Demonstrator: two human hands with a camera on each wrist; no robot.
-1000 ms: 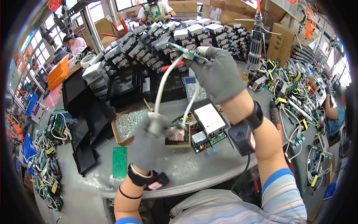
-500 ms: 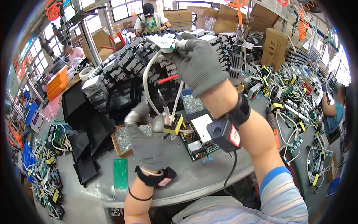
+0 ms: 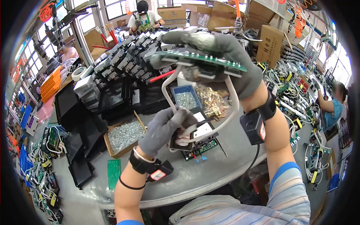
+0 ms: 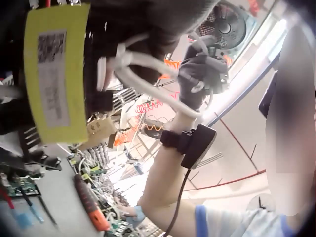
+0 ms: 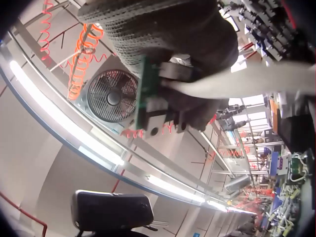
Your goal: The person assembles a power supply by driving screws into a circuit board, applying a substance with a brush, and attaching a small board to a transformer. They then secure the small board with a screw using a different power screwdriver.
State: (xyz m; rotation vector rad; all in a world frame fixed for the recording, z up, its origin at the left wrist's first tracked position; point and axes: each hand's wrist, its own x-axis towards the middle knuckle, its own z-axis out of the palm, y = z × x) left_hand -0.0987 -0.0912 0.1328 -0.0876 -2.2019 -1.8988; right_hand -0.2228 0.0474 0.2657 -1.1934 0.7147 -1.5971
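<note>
My gloved right hand [image 3: 236, 48] grips a green circuit board [image 3: 225, 63], held high and seen nearly edge-on, with metal tabs along its underside. From the board a thick white cable [image 3: 235, 101] loops down to a transformer [image 3: 183, 139] over the bench. My gloved left hand [image 3: 161, 131] holds the transformer at its cable end, fingers curled around the leads. Yellow tape with a printed label wraps the transformer [image 4: 57, 74] in the left wrist view. The right wrist view shows the board [image 5: 148, 94] pinched beneath the glove.
A cardboard box of screws [image 3: 125, 137] and a blue tray of screws [image 3: 185, 98] stand behind my left hand. Brass parts [image 3: 213, 103] lie right of them. A bare green board [image 3: 114, 174] is near the front edge, with black trays [image 3: 78, 131] at left. Wired assemblies crowd both sides.
My right hand has shifted right and turned the board edge-on, closer to the head camera. My left hand has moved right and now holds the transformer's cable end; the transformer has turned and lowered.
</note>
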